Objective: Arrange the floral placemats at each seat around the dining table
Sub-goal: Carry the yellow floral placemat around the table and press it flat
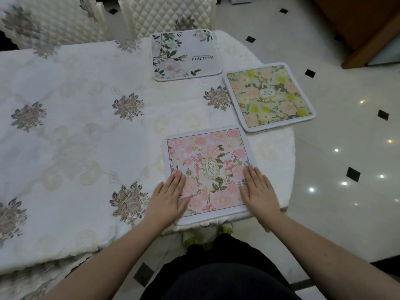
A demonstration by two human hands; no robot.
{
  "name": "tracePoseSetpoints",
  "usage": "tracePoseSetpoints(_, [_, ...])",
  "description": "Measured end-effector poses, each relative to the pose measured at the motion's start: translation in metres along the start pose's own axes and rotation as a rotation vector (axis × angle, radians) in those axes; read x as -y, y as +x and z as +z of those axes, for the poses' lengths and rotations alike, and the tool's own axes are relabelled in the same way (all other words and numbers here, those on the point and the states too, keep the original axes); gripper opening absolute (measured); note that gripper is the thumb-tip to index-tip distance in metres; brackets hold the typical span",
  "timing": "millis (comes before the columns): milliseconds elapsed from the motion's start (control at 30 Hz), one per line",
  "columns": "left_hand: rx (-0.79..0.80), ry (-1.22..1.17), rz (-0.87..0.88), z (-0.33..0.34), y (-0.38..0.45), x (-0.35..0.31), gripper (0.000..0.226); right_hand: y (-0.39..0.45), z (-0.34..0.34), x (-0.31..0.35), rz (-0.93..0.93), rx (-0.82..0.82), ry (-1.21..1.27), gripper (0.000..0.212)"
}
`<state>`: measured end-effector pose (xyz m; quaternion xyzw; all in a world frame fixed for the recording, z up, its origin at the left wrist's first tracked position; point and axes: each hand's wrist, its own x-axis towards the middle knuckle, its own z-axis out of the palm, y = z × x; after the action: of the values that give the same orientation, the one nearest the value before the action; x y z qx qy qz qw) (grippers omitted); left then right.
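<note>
Hands pressing flat on the pink mat at the near table edge: left hand and right hand both lying open, fingers straight. Three mats total: pink, yellow mat sitting at the right edge, white mat lying far side. Two chairs standing behind.

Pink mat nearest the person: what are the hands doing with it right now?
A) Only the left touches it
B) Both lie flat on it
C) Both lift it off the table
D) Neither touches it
B: the left hand and right hand lie with straight fingers on the pink mat, one at each side, and the mat lies flat on the tablecloth.
</note>
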<state>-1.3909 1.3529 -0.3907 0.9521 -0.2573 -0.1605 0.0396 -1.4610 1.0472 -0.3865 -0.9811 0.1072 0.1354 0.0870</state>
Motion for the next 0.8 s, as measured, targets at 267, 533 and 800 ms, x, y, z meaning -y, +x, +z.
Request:
tracePoseSetpoints(267, [0.117,0.161,0.009,-0.064,0.027,-0.038,0.068,-0.022,-0.049,0.003,0.13,-0.022,0.035,0.06])
tracePoseSetpoints(533, [0.05,0.071,0.12,-0.101,0.059,-0.097,0.066,-0.05,-0.097,-0.014,0.182,-0.118,0.075,0.082])
tracePoseSetpoints(800, [-0.116,-0.014,0.267,-0.126,0.077,-0.179,0.067,-0.079,-0.11,-0.063,0.245,-0.229,0.13,0.078])
